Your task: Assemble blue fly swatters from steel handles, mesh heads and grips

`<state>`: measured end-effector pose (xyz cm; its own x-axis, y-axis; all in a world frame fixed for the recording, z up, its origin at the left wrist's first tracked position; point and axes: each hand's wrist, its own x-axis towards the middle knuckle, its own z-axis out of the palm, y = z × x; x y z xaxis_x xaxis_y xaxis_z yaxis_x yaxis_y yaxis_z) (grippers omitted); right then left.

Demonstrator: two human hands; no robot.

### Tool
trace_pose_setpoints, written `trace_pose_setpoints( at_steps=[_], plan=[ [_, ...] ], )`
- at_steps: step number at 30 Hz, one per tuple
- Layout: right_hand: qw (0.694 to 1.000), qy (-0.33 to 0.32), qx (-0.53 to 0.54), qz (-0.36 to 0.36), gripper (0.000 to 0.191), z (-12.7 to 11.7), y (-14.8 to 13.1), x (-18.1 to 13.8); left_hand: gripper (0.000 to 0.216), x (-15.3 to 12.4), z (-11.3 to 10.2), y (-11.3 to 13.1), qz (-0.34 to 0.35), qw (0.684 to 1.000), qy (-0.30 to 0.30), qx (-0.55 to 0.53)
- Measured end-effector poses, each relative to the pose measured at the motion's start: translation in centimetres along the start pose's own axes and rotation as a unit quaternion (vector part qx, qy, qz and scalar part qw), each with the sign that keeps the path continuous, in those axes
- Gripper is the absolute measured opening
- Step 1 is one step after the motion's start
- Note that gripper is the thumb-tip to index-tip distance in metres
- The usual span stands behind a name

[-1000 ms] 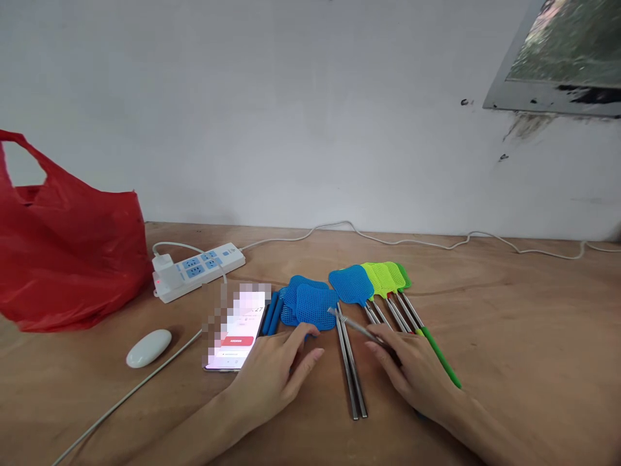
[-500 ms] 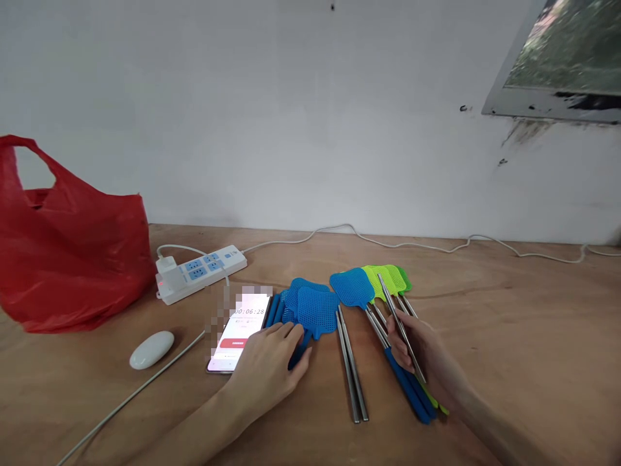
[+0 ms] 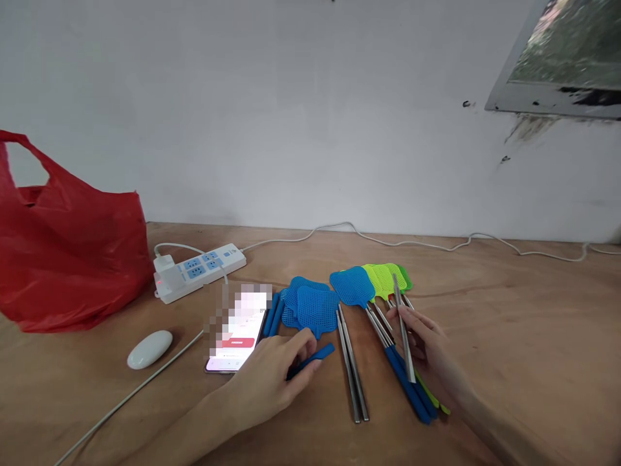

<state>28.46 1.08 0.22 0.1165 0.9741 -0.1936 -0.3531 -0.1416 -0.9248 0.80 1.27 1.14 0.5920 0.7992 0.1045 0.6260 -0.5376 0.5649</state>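
Observation:
My left hand point(image 3: 279, 369) pinches a blue plastic handle point(image 3: 313, 359) between thumb and fingers, just below a pile of blue fly swatter heads point(image 3: 317, 307). In my right hand point(image 3: 424, 343) is a metal rod point(image 3: 403, 336), held tilted with its upper end pointing away from me. Under and beside that hand lie assembled fly swatters with blue handles point(image 3: 412, 388); their blue head point(image 3: 352, 286) and yellow-green heads point(image 3: 383, 278) fan out behind. Between my hands, two bare metal rods point(image 3: 352, 369) rest side by side on the table.
A lit phone point(image 3: 237, 343) lies left of the swatter heads, with blue handles point(image 3: 274, 314) beside it. Farther left are a white mouse point(image 3: 149, 349), a power strip point(image 3: 201, 272) with a plug and cables, and a red plastic bag point(image 3: 72, 259). A wall stands behind the table.
My left hand has lifted a blue handle and turned it toward the right. The rod in my right hand has swung more upright, and its tip has shifted right.

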Motion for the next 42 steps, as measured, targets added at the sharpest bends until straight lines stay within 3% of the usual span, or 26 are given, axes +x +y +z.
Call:
trace_pose_setpoints(
  at_steps=[3, 8, 21, 28, 35, 42],
  plan=[
    [1.0, -0.03, 0.005, -0.009, 0.044, 0.2, -0.1, -0.3, 0.016, -0.3, 0.2, 0.2, 0.033, 0.997, -0.024, -0.064],
    [0.995, -0.096, -0.009, 0.005, 0.04, 0.3, 0.1, -0.4, 0.019, -0.7, 0.7, 0.4, 0.049, 0.996, -0.04, -0.066],
    [0.992, -0.119, -0.029, 0.03, 0.041, 0.2, 0.1, -0.5, 0.017, -0.6, 0.5, 0.6, 0.048, 0.997, -0.043, -0.048],
    [0.979, -0.191, -0.057, 0.053, 0.042, 0.4, 0.7, -0.9, 0.015, -0.4, 0.7, 0.7, 0.052, 0.997, -0.033, -0.051],
    [0.991, -0.13, -0.006, -0.012, 0.036, 0.4, 0.5, -0.5, 0.016, -0.4, 0.7, 1.1, 0.036, 0.997, -0.011, -0.061],
    [0.989, -0.115, -0.073, -0.05, 0.038, 0.1, 0.5, -0.2, 0.016, -0.5, 0.6, 1.0, 0.038, 0.997, -0.001, -0.065]
  ],
)
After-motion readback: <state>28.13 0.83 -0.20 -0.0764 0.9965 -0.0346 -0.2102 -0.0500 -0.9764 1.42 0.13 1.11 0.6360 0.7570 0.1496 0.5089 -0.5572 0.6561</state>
